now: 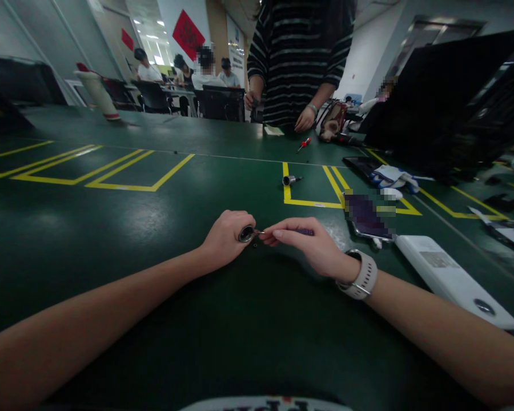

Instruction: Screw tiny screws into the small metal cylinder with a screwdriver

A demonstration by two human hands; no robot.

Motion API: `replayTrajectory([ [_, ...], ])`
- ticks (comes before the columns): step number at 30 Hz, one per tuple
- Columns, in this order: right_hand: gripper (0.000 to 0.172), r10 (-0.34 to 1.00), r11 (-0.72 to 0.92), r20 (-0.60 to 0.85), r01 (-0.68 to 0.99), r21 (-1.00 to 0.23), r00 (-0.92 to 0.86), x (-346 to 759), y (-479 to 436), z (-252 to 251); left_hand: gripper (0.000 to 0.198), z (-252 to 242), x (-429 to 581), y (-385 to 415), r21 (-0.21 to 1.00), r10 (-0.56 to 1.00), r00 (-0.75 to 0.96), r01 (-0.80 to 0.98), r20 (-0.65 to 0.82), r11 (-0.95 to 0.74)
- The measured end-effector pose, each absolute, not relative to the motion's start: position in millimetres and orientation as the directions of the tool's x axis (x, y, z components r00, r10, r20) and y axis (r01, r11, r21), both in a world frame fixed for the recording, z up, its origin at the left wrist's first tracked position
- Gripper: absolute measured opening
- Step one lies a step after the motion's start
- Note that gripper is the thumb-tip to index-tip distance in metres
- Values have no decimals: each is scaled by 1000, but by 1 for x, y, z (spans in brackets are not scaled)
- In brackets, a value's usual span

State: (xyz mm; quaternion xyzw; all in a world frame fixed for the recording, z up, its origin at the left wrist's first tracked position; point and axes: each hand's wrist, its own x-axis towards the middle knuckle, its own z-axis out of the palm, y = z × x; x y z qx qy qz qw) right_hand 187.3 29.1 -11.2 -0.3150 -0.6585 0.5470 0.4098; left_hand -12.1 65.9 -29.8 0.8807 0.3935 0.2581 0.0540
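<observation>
My left hand [228,240] is closed around a short hollow metal cylinder [245,233], its open round end facing me. My right hand [310,242] pinches a thin screwdriver [305,232] with a dark purple handle; most of it is hidden by the fingers. Its metal tip reaches toward the cylinder's right side; whether it touches cannot be made out. Just below, a tiny dark ring-like piece [255,245] lies on the green table [248,331]. Farther off, a similar metal cylinder with a thin stem [289,180] lies inside a yellow tape outline.
At right lie a phone [368,217], a white power bank [454,279] and white-blue gloves [394,178]. A red-handled screwdriver [304,144] lies near the far edge, where a person in a striped top [300,63] stands. A black monitor [445,103] rises at right.
</observation>
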Motion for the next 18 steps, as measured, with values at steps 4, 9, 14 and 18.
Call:
replayTrajectory([
  [4, 17, 879, -61, 74, -264, -963, -471, 187, 35, -20, 10, -32, -13, 69, 417, 761, 489, 640, 426, -645],
  [9, 19, 886, -19, 93, -237, -971, -454, 184, 32, -19, 9, -33, -12, 70, 452, 780, 473, 638, 409, -623],
  [14, 18, 887, 258, 208, 68, -964, -412, 185, 26, -9, 9, -28, -10, 70, 320, 759, 526, 695, 383, -644],
  [18, 15, 891, 148, 168, -80, -986, -421, 190, 31, -8, 7, -22, -5, 77, 286, 739, 565, 687, 367, -667],
])
